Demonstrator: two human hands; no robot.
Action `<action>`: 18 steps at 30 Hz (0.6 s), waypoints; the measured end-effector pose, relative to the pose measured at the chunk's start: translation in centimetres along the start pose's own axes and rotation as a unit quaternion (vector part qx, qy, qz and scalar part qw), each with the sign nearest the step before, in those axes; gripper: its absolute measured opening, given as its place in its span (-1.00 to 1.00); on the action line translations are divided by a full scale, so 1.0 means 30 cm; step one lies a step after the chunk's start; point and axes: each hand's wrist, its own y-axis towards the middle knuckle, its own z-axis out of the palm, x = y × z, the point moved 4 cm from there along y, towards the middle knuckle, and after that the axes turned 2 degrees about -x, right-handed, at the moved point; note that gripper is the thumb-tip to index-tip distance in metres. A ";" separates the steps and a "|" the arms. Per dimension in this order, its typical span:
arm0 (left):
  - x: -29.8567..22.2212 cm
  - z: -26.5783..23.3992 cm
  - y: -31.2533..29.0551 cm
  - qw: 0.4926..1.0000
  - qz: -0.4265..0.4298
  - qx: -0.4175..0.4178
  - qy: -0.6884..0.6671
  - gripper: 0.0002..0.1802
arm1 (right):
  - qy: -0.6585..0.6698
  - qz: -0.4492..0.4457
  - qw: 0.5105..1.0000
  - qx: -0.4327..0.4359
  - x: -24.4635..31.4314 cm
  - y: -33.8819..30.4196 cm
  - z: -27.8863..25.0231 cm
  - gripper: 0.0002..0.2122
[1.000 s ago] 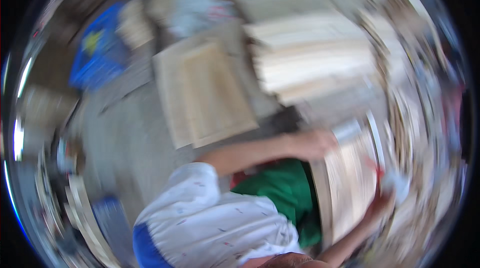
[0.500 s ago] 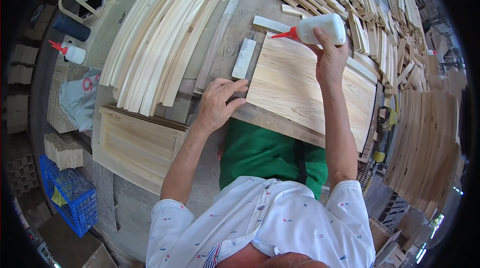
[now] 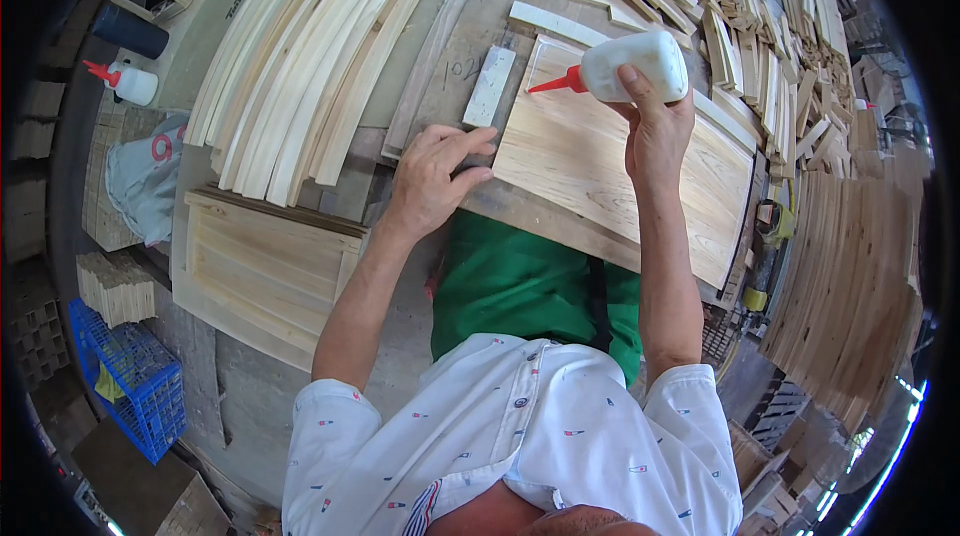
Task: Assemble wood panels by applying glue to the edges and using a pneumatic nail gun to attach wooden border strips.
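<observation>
A white squeeze bottle (image 3: 635, 68) with a red pointed nozzle is gripped in my right hand (image 3: 655, 126), tilted so the nozzle points left and slightly down. Its tip is over the left edge of a pale rectangular wooden panel (image 3: 620, 171), near the far left corner. From this view I cannot tell whether the tip touches the wood. My left hand (image 3: 435, 176) rests by the panel's near left corner, thumb and fingers apart, holding nothing. Just beyond it lies a short whitish block (image 3: 490, 86), and a pale strip (image 3: 558, 24) lies along the panel's far side.
Long wooden strips (image 3: 310, 66) are stacked on the left, with a framed panel (image 3: 265, 256) nearer me. Another red-tipped bottle (image 3: 135, 84), a dark cylinder (image 3: 130, 31) and a blue plastic basket (image 3: 135, 381) stand farther left. Loose wood pieces (image 3: 740, 26) pile up at the far right.
The bottle's nozzle has moved from the panel's far left corner a little toward me along its left edge. My left hand stays beside the near corner. The whole view has shifted slightly.
</observation>
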 end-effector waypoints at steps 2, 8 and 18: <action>-0.007 -0.004 0.003 1.000 0.014 -0.007 -0.005 -0.45 | 0.011 0.017 1.000 0.015 0.010 -0.049 -0.002 -0.53; -0.002 -0.002 0.000 1.000 0.009 -0.003 -0.008 -0.45 | -0.001 0.057 0.998 0.025 0.039 -0.194 -0.009 -0.51; -0.008 -0.003 -0.005 1.000 -0.001 -0.006 -0.030 -0.52 | -0.002 0.068 0.997 0.024 0.070 -0.296 -0.030 -0.45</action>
